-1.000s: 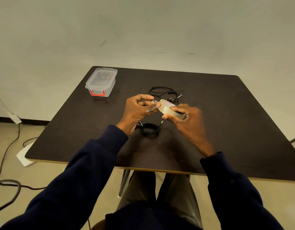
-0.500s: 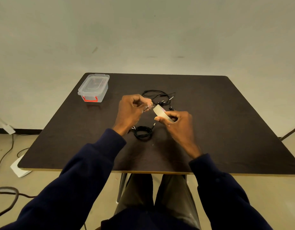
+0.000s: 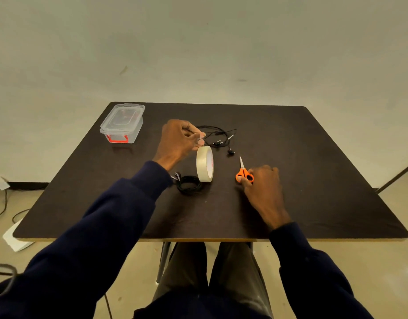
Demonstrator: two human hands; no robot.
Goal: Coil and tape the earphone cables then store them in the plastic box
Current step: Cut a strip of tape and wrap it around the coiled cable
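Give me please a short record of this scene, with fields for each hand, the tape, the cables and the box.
left hand: pinches the free end of the tape
right hand: grips the handles of the scissors, which lie on the table
tape: roll stands on its edge, beside the coil
coil: black cable, wound, near the left sleeve
loose earphones: uncoiled, behind the tape
box: lid on, far left corner

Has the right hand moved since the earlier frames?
Yes. The right hand left the tape roll and went right, away from the coiled cable, to the scissors.
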